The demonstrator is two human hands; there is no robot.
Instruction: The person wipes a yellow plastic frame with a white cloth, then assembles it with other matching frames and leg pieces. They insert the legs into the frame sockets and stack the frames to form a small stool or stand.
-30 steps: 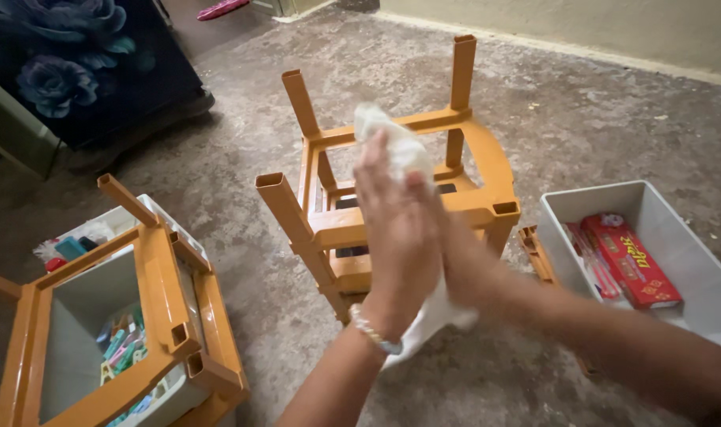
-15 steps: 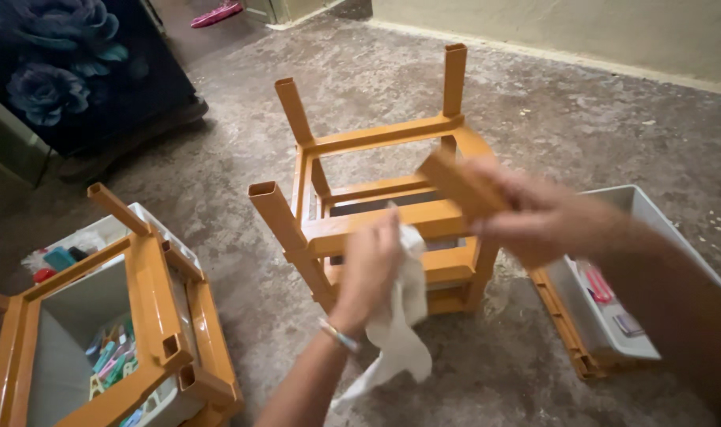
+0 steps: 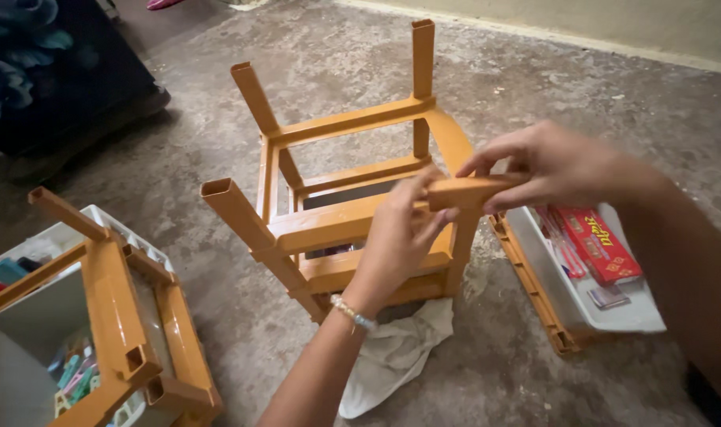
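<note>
Both hands pinch the short orange plastic leg post (image 3: pixel 465 192) at the near right corner of the upturned orange plastic drawer frame (image 3: pixel 352 198)—left hand (image 3: pixel 396 237) underneath, right hand (image 3: pixel 550 166) gripping its outer end; best kept square to its socket, frame steadied.

A home's living space, bare concrete floor (image 3: pixel 597 103), dark floral bedding (image 3: pixel 36 71), orange plastic drawer frames (image 3: pixel 352 221)

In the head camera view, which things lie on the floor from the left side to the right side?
Orange frame with a grey drawer of small items → white cloth → grey drawer holding a red packet.
</note>
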